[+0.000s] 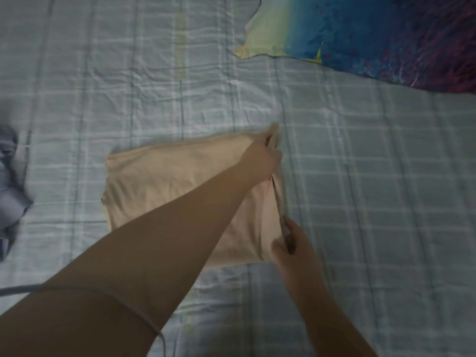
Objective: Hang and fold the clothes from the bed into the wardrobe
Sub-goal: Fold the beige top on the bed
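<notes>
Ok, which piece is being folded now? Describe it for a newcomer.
On the pale blue checked bedsheet, look at the middle, in front of the blue and yellow pillow. There lies the peach garment, folded flat into a rough square, with the left hand and right hand pinching its right edge. Unlike the crumpled grey garment at the left edge, it is smooth and plain peach.

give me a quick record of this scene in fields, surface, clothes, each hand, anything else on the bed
surface: sheet, pale blue checks, wrinkled
beige garment: lies flat on the sheet, partly folded
left hand: arm crosses over the beige garment, fingers pinch its far right corner
right hand: fingers pinch its near right edge
grey garment: crumpled at the left edge of view, blurred
pillow: blue and yellow, far right of the bed
wardrobe: not in view
</notes>
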A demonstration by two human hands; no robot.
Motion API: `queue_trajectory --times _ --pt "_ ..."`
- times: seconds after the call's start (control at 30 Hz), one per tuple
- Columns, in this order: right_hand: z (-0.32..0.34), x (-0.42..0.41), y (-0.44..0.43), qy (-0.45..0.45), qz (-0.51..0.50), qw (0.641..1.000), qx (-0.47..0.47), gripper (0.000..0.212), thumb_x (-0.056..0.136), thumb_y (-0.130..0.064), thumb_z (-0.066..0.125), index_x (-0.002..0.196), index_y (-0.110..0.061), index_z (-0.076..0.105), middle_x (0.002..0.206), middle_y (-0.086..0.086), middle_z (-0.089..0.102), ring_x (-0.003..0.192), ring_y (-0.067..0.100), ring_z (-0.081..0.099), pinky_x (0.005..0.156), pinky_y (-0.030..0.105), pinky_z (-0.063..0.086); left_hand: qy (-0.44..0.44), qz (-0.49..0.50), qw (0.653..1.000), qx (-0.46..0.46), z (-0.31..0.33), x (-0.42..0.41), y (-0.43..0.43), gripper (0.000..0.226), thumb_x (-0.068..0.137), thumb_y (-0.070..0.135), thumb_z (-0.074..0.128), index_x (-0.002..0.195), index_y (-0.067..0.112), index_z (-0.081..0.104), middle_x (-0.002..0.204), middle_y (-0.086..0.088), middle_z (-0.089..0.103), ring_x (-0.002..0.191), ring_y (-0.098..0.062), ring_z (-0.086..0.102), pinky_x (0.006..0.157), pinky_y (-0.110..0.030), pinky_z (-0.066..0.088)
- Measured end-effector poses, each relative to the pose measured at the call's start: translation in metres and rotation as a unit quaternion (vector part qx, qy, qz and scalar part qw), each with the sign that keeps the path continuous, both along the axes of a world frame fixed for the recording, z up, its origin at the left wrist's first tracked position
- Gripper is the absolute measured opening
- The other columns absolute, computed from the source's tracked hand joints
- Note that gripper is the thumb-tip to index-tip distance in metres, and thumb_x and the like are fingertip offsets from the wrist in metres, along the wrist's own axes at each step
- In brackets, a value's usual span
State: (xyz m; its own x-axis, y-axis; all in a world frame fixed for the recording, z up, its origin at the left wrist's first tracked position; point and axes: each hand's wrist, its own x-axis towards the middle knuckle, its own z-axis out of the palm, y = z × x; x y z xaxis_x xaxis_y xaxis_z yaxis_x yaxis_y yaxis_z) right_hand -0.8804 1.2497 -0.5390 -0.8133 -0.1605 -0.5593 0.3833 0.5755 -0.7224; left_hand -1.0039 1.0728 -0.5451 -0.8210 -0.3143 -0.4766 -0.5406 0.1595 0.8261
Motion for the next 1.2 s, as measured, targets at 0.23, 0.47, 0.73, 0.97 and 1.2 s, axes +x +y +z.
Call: queue_trajectory --times 0.23,0.47,0.73,0.97,1.2 --pt "0.041 0.074 -0.102 0.028 0.051 0.997 -0.053 0.070 0.073 -0.030 0.054 0.135 -0.058 0.039 0.116 -0.018 0.065 0.099 -0.001 0.063 0.090 0.025 0.048 0.050 0.102 0.960 0.257 0.046 0.079 -0.113 0.061 0.080 -0.005 0.034 0.126 0.027 0.058 0.097 -0.009 0.062 0.080 -0.022 0.055 0.062 -0.029 0.041" --pt "0.034 0.158 -0.214 0.061 0.134 0.989 -0.016 0.075 0.080 -0.020 0.057 0.149 -0.037 0.032 0.132 -0.021 0.047 0.116 -0.012 0.044 0.088 -0.008 0.022 0.028 0.069 0.979 0.189 0.043 0.181 -0.247 0.069 0.081 0.001 0.042 0.138 0.041 0.049 0.109 -0.010 0.062 0.080 -0.019 0.062 0.058 -0.028 0.052" --pt "-0.010 0.212 -0.264 0.080 0.220 0.965 0.115 0.081 0.087 -0.017 0.055 0.151 -0.042 0.011 0.142 -0.005 0.047 0.120 0.020 0.055 0.097 0.034 0.048 0.003 0.051 0.996 -0.074 -0.023 0.247 -0.294 0.070 0.090 0.012 0.059 0.152 0.023 0.029 0.091 0.009 0.053 0.071 -0.003 0.055 0.055 -0.011 0.041" --pt "-0.010 0.215 -0.260 0.127 0.260 0.949 0.122 0.061 0.096 -0.047 0.038 0.152 -0.027 0.028 0.155 -0.009 0.036 0.134 0.014 0.045 0.101 0.024 0.039 -0.010 0.135 0.989 -0.058 -0.025 0.259 -0.288 0.068 0.093 0.014 0.056 0.154 0.018 0.026 0.106 -0.001 0.059 0.094 -0.018 0.061 0.087 -0.037 0.053" --pt "0.004 0.155 -0.204 0.297 0.199 0.925 0.129 0.037 0.089 -0.016 0.043 0.121 -0.013 0.061 0.115 0.007 0.061 0.107 0.028 0.055 0.096 0.036 0.044 0.121 0.013 0.939 -0.323 -0.003 0.309 -0.227 0.056 0.083 0.009 0.052 0.138 -0.001 0.046 0.138 -0.024 0.048 0.130 -0.038 0.042 0.111 -0.048 0.036"
